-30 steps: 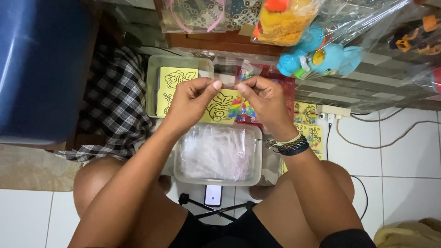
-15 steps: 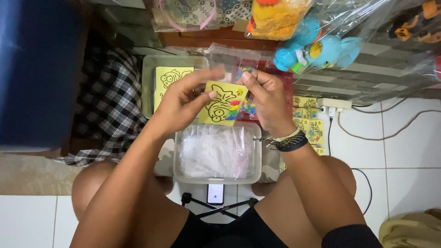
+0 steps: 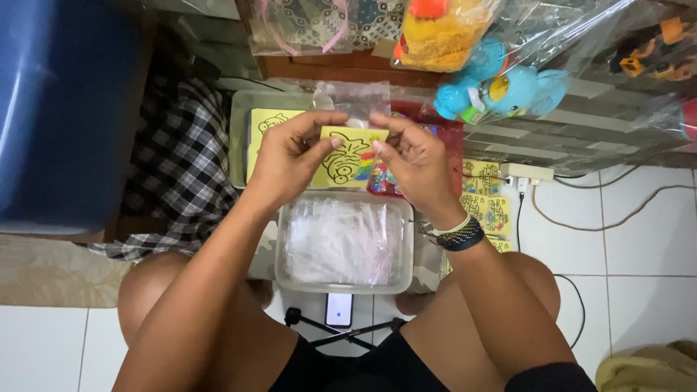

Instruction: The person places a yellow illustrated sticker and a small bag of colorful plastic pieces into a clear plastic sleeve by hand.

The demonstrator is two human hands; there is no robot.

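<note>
Yellows, Blues and Checks

The small square yellow card (image 3: 347, 156) carries a black line drawing with patches of red, green and blue. The clear plastic tub of transparent bags (image 3: 344, 243) looks milky white. The black-and-white checked cloth (image 3: 178, 167) lies beside the large dark blue plastic bin (image 3: 69, 109). The light blue plastic toy (image 3: 501, 87) has a yellow spot; the tiled floor (image 3: 639, 254) is white
</note>
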